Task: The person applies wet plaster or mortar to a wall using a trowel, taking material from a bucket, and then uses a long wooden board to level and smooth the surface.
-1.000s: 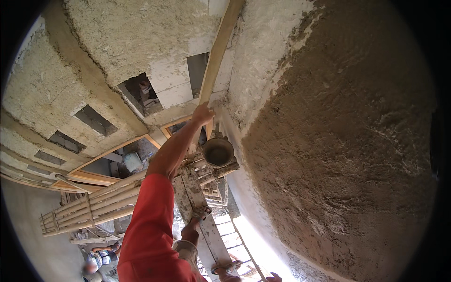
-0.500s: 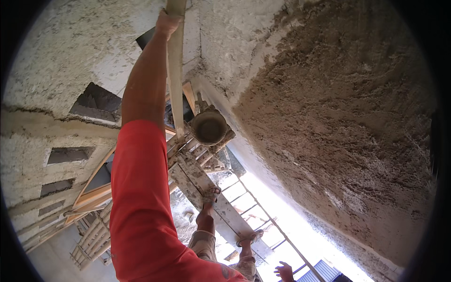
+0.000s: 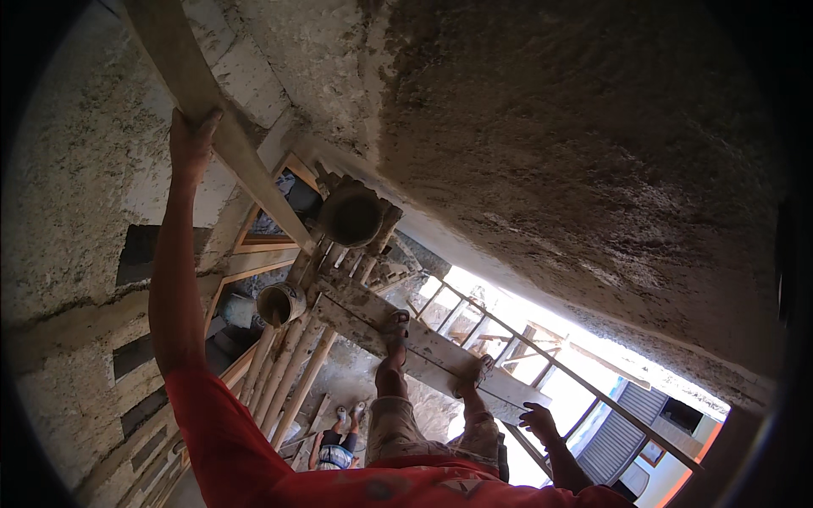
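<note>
With my left arm stretched up and out, my left hand [image 3: 193, 146] is closed round the edge of a long, flat wooden board [image 3: 246, 173]. The board slants from the upper left, and its lower end comes down by the scaffold planks. A wall of rough grey plaster lies behind that hand. At the lower right my right hand [image 3: 539, 422] hangs in the air, its fingers apart and holding nothing. The darker, damp-looking plastered wall [image 3: 542, 152] rises on the right, apart from both hands.
My sandalled feet stand on narrow scaffold planks [image 3: 432, 356] high above the ground. A mortar-caked bucket [image 3: 351, 217] sits at their far end, and another bucket [image 3: 279, 305] beside poles [image 3: 292, 372]. A ladder-like wooden frame [image 3: 542, 360] runs along the right. Another person [image 3: 337, 449] is below.
My left hand has moved left and lower in view, and the board's top now leans left. My right hand shows more fully. My view has shifted, bringing the second bucket and the person below into sight.
</note>
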Tool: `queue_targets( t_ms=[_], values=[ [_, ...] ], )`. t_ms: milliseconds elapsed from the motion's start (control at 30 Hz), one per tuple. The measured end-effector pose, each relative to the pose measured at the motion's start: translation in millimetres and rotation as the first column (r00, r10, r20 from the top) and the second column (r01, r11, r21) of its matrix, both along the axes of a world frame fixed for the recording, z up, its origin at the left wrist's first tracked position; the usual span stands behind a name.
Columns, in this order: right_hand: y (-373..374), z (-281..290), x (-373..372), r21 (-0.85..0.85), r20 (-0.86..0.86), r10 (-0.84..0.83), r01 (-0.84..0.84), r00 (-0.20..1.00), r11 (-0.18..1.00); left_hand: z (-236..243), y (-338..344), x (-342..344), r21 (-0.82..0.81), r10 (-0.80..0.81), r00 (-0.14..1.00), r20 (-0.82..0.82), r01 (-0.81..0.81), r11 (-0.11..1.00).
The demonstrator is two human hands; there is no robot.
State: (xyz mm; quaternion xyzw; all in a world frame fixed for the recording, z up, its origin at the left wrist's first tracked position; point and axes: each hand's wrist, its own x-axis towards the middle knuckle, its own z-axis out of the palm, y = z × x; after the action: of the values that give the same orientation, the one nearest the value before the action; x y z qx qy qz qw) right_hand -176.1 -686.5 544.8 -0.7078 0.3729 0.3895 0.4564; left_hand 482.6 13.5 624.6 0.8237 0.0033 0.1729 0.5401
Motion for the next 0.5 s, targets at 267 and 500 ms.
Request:
queue_targets(
  t_ms=[267,500],
  values=[
    [2.7,-6.2,34.6,0.042,0.174,0.052,-0.06,0.983,0.997,62.4,-84.0,-158.9,0.325,0.119,0.993,0.004,-0.113,0.939],
    [32.3,-39.1,78.4,0.092,0.382,0.24,-0.296,0.892,0.951,168.3,-165.5,-269.8,0.294,0.33,0.941,-0.069,-0.297,0.909]
  ],
)
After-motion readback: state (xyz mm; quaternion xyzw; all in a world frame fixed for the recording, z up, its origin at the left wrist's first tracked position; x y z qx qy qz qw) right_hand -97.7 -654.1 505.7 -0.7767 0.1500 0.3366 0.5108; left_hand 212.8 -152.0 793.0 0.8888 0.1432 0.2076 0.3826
